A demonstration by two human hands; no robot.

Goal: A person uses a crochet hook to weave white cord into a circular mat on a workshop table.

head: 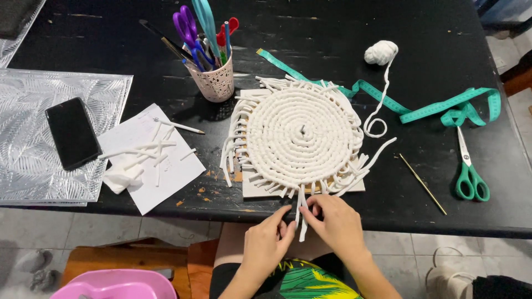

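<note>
A round white coiled cord mat point(302, 137) with a fringe of loose ends lies on a cardboard square point(253, 187) on the black table point(343, 33). At the near table edge, my left hand point(267, 241) and my right hand point(334, 222) pinch white cord ends point(302, 213) that hang from the mat's front fringe. One cord runs from the mat to a small white ball of cord point(380, 52) at the back.
A green tape measure point(421, 108), green-handled scissors point(470, 171) and a thin gold hook point(423, 184) lie to the right. A pink cup of scissors and pens point(215, 77), paper with cord scraps point(152, 158) and a black phone point(72, 133) lie left. A pink bowl point(119, 284) is on the floor.
</note>
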